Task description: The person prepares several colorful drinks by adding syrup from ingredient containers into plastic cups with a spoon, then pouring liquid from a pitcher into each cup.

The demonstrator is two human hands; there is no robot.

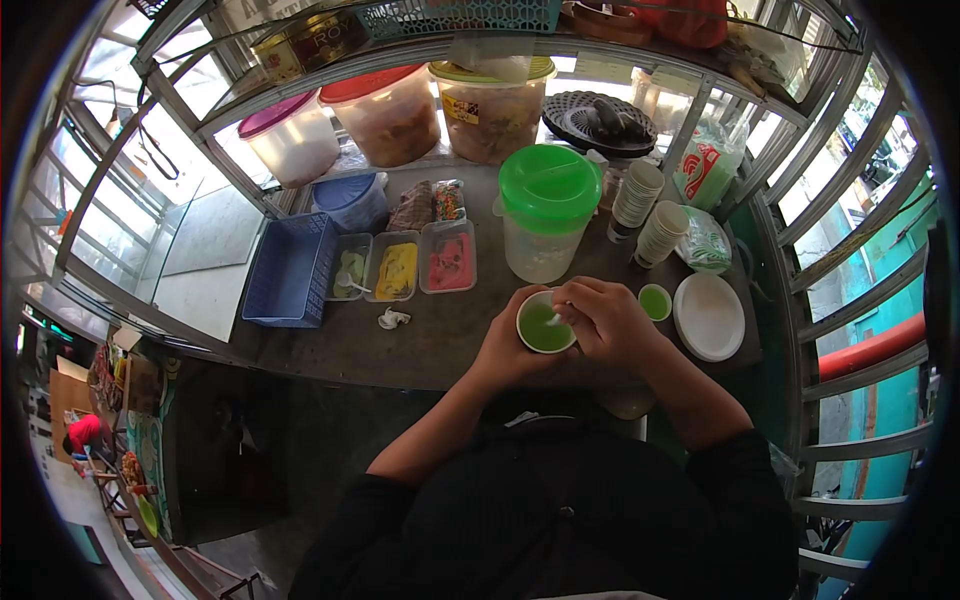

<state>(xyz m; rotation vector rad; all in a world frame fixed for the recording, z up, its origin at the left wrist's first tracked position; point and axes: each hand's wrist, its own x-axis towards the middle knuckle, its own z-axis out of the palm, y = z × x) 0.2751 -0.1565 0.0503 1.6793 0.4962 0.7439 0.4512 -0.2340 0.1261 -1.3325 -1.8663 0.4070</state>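
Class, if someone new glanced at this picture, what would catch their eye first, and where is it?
Probably the bright green lid on the big clear container near the picture's middle. Just below, the left hand holds a cup of green liquid while the right hand holds a pale utensil in it. Left of the container, a yellow-filled tub and a pink-filled tub also stand out.

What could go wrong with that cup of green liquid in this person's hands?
The round, white, paper-looking cup in the left hand might slop green liquid over its rim if the right hand works the small white spoon too briskly. The right hand is also close to the second round white cup, so a sideways bump could tip it.
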